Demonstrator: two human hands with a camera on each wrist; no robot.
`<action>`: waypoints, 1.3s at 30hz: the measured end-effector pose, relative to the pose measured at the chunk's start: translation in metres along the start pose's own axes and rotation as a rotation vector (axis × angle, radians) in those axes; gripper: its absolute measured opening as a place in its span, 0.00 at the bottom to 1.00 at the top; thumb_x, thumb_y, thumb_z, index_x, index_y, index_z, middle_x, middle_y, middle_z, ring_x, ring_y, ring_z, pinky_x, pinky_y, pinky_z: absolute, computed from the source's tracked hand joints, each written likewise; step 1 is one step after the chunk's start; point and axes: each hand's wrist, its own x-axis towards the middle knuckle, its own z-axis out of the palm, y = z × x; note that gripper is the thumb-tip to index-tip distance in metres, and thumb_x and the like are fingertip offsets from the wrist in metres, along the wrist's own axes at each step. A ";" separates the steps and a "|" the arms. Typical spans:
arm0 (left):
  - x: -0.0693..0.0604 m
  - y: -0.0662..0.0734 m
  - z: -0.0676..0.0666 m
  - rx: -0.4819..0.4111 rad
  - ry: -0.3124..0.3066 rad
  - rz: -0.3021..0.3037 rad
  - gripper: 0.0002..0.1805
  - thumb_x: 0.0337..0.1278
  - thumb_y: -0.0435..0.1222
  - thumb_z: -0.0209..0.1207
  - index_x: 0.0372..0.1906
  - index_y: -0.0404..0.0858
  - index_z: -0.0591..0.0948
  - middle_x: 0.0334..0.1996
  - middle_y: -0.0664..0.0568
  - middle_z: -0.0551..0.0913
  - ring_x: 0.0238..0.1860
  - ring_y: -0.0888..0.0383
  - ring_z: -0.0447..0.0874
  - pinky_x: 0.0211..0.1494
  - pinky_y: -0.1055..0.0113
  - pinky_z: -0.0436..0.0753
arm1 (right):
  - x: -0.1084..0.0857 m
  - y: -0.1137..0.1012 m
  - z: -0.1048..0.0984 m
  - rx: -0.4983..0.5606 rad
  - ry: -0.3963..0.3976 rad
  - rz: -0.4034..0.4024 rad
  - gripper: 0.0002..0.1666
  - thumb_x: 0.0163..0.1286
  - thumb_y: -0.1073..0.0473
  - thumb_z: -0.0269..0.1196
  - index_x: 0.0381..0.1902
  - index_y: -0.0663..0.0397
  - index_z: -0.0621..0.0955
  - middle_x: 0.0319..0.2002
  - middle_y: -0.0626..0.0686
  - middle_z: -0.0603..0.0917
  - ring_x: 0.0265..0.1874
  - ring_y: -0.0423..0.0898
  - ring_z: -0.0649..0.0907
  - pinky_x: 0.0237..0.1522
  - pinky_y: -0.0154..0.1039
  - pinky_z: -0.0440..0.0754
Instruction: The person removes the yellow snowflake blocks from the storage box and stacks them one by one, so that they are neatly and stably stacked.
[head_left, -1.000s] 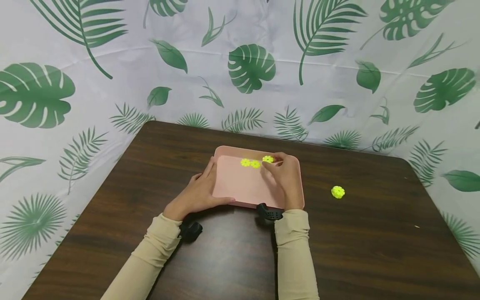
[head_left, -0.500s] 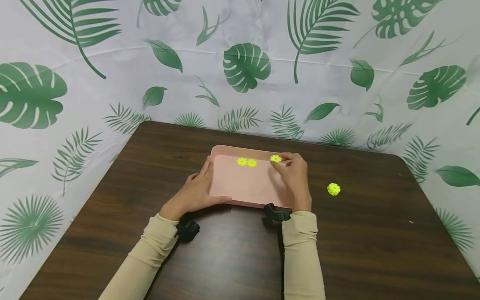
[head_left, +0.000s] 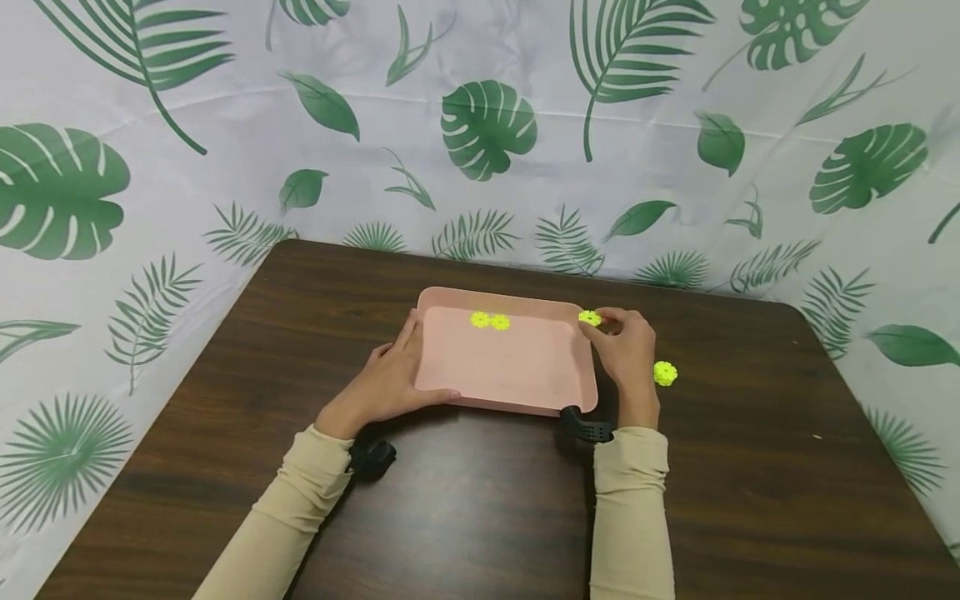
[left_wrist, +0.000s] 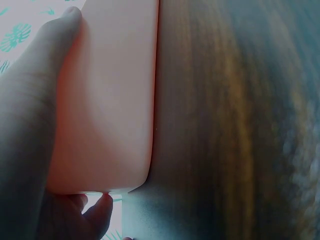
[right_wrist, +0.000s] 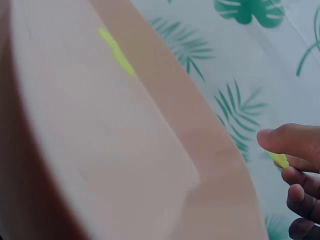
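Note:
A shallow pink tray [head_left: 510,362] lies on the dark wooden table. My left hand [head_left: 386,379] holds its near left corner, thumb along the front rim and fingers against the left side. Two yellow flower-shaped pieces [head_left: 490,321] rest side by side in the tray near its back wall; in the right wrist view they show as a thin yellow strip [right_wrist: 117,52]. Between thumb and fingers my right hand [head_left: 630,346] pinches another yellow flower-shaped piece [head_left: 590,317] at the tray's far right corner. In the right wrist view this held piece [right_wrist: 279,159] is partly hidden by the thumb.
A small pile of yellow flower-shaped pieces [head_left: 665,373] lies on the table [head_left: 738,467] just right of my right hand. A tiny pale scrap [head_left: 817,437] is farther right. Behind the table hangs a white cloth [head_left: 555,167] with green leaf prints.
My right hand has moved to the right with the pinched flower piece, from over the tray's back part to its right edge. The left hand stays on the tray; the head view shifts slightly.

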 end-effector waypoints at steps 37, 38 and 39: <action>0.003 -0.003 -0.001 -0.010 -0.022 -0.013 0.69 0.56 0.70 0.61 0.83 0.33 0.37 0.83 0.40 0.31 0.82 0.42 0.45 0.74 0.30 0.51 | -0.022 0.084 -0.090 -0.161 -0.077 0.168 0.30 0.73 0.50 0.68 0.60 0.71 0.82 0.53 0.71 0.83 0.48 0.60 0.82 0.35 0.32 0.75; 0.003 -0.002 -0.001 -0.011 -0.023 -0.015 0.70 0.56 0.71 0.61 0.83 0.34 0.37 0.83 0.40 0.31 0.82 0.43 0.45 0.74 0.31 0.51 | -0.022 0.084 -0.090 -0.158 -0.077 0.169 0.30 0.73 0.50 0.68 0.60 0.71 0.81 0.53 0.71 0.83 0.48 0.61 0.81 0.36 0.32 0.75; 0.002 -0.002 -0.001 -0.013 -0.023 -0.015 0.70 0.55 0.71 0.61 0.83 0.34 0.37 0.83 0.41 0.30 0.82 0.42 0.46 0.74 0.30 0.51 | -0.022 0.084 -0.090 -0.156 -0.076 0.171 0.30 0.73 0.50 0.68 0.60 0.70 0.81 0.53 0.71 0.83 0.49 0.61 0.81 0.36 0.32 0.75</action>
